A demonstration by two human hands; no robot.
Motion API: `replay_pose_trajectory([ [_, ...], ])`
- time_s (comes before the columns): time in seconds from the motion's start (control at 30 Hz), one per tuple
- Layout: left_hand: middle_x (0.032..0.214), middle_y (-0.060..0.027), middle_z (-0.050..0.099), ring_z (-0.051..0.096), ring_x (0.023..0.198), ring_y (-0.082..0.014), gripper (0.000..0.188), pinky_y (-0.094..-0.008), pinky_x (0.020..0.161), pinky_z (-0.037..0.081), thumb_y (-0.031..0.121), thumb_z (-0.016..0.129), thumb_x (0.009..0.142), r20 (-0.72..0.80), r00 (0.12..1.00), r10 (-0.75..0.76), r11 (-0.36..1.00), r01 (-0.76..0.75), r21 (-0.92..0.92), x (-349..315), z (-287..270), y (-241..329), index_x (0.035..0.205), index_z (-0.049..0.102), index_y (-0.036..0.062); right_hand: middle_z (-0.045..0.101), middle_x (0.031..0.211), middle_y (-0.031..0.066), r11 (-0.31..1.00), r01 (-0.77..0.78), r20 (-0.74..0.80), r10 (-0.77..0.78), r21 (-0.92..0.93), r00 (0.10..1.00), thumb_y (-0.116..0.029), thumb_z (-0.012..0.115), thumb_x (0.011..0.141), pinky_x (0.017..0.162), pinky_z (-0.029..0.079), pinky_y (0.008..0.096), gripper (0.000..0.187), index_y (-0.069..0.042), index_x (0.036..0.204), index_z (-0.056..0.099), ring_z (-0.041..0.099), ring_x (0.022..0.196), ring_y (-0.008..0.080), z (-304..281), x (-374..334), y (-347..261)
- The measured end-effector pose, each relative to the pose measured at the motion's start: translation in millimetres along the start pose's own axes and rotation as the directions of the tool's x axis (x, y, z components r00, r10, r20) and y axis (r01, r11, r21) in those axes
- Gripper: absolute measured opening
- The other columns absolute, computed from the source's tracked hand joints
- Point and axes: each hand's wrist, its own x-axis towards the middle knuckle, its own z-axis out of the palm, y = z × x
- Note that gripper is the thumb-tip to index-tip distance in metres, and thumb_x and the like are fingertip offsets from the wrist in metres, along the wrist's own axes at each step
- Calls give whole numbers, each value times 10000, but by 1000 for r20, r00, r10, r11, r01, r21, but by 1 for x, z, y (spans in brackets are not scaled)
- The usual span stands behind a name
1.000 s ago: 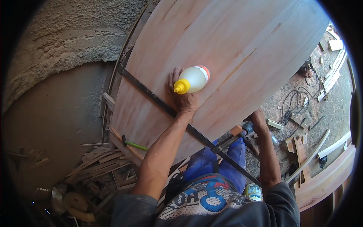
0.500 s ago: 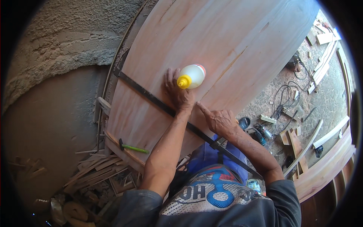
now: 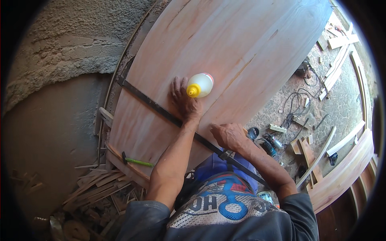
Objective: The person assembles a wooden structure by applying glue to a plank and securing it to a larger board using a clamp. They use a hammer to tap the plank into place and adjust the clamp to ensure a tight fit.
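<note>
My left hand lies on a broad reddish wooden panel, its visible fingers stretched out flat. A squeeze bottle with whitish contents and a yellow nozzle cap overlaps the thumb side of that hand. Whether the thumb touches the bottle is hidden. My right hand is closed, knuckles up, at the panel's near right part. Its palm is hidden, so anything inside does not show. A long dark bar clamp crosses the panel beneath my left forearm. Up the panel from my hands runs a yellowish crack.
A green-handled hammer rests on the panel's near left corner. Scrap wood strips pile up below it. On the floor at right are power tools, tangled cables and boards. A rough wall borders the left.
My right index finger, stretched out over the panel before, is now curled in, and that hand has drawn slightly nearer to me. The view has shifted a little; my left hand stays beside the bottle.
</note>
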Motion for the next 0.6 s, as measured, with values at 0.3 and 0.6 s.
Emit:
replay_pose_trajectory([
  [0.3,1484,-123,407,355,1418,-353,572,-574,1139,299,163,628,872,-11,1000,13,998,-12,66,3,-10,4,1411,436,133,620,1181,70,968,29,-785,-219,-248,580,-159,637,918,1036,410,459,438,-168,1352,577,562,1166,276,-91,147,40],
  [0.6,1520,-120,382,336,1436,-352,686,-607,1138,289,147,710,815,28,999,-25,999,25,23,2,-11,3,1424,395,164,528,1363,60,923,52,-518,-259,-380,816,-312,595,949,1133,334,501,493,-232,1425,501,467,1307,289,-67,203,57],
])
